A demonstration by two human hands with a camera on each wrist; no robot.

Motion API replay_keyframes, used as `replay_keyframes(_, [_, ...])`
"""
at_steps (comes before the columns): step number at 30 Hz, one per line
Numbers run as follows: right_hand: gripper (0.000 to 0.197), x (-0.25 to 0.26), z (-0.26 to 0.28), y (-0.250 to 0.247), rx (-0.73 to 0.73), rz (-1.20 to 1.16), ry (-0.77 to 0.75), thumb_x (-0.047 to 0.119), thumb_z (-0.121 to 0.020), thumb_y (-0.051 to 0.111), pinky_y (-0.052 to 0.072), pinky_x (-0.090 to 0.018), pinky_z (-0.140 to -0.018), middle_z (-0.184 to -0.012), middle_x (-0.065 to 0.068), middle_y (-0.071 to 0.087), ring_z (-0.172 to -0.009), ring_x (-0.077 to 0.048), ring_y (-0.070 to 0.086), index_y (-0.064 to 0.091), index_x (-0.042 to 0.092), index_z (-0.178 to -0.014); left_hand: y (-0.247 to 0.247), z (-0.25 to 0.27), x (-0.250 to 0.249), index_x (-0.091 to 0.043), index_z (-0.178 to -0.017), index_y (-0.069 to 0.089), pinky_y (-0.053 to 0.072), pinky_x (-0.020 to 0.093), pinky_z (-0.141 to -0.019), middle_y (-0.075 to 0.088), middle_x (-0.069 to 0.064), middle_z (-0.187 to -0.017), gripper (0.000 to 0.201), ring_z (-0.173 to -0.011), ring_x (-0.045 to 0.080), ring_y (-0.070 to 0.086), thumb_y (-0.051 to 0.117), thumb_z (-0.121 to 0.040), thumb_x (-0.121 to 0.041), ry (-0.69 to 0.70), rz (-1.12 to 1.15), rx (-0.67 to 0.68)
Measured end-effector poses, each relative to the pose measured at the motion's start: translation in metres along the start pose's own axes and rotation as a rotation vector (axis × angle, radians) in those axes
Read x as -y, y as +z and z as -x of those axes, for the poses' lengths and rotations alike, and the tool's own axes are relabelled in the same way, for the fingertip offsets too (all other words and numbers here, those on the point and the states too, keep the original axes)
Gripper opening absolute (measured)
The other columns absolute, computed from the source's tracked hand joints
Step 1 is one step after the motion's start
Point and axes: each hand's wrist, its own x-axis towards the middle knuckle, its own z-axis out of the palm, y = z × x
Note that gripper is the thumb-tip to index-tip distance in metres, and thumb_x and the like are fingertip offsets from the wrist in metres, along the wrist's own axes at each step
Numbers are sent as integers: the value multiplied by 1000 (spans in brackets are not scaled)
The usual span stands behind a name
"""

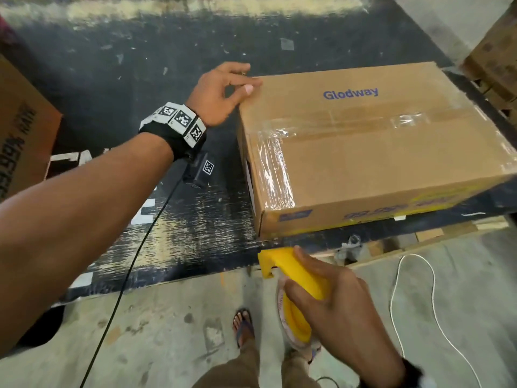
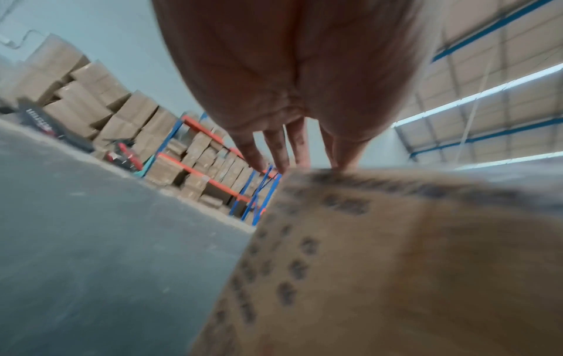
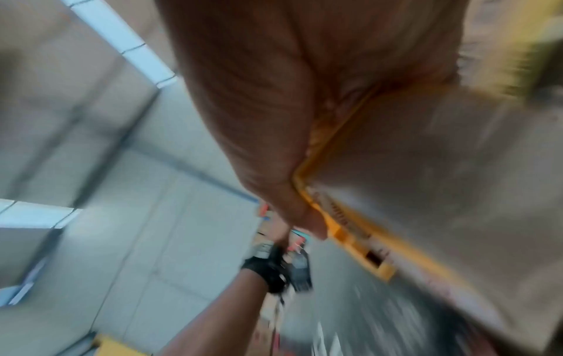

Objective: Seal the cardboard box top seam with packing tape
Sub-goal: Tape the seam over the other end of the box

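The dark surface, scuffed and streaked with pale wear, carries the cardboard box, which sits closed toward its right end with "Glodway" printed in blue on the top. Clear packing tape runs along the top seam and folds down over the near left end of the box, wrinkled and glossy there. Stacks of other cartons (brown, on blue and orange racking) show in the left wrist view behind the box corner. The left hand rests at the box's far left top corner, its fingers extended and relaxed with the tips touching the edge, the thumb lying on the top face. The right hand is below the box's near side, its fingers clenched around a yellow tape dispenser holding a roll.
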Motion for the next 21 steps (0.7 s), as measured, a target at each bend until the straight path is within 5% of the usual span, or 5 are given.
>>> replay_keyframes(5, [54, -48, -15, 7, 103, -36, 42, 45, -81, 76, 38, 7, -78, -127, 23, 70, -119, -2, 64, 65, 43, -134, 14, 98, -83, -30, -137, 65, 29, 52, -124, 52, -4, -155, 48, -150, 12, 39, 60, -95, -53, 161, 131, 176])
replay_keyframes(10, [64, -50, -25, -16, 88, -244, -39, 65, -70, 77, 48, -20, -102, -128, 31, 67, -120, 14, 58, 67, 45, -130, 35, 147, -100, -35, -150, 49, 10, 56, -128, 34, -5, -167, 67, -160, 13, 16, 65, -89, -60, 293, -148, 282])
replay_keyframes(14, [57, -54, -16, -36, 76, -305, -103, 50, -76, 80, 49, -28, -105, -131, 30, 66, -125, 6, 59, 66, 47, -131, 30, 145, -103, -38, -149, 50, 15, 53, -127, 35, -8, -167, 69, -159, 11, 19, 65, -87, -65, 277, -167, 299])
replay_keyframes(18, [56, -59, 0, -70, -80, -363, -171, 49, -71, 81, 49, -14, -94, -127, 27, 69, -120, 5, 62, 67, 54, -125, 16, 121, -112, -39, -141, 58, 35, 50, -116, 54, -13, -150, 62, -144, 10, 45, 63, -85, -68, 252, -141, 325])
replay_keyframes(21, [55, -67, 9, -104, -227, -424, -222, 39, -74, 83, 53, -23, -94, -127, 19, 71, -118, -2, 66, 68, 52, -125, 13, 81, -134, -32, -138, 62, 43, 44, -113, 63, -9, -137, 53, -131, 10, 56, 63, -92, -58, 311, -96, 368])
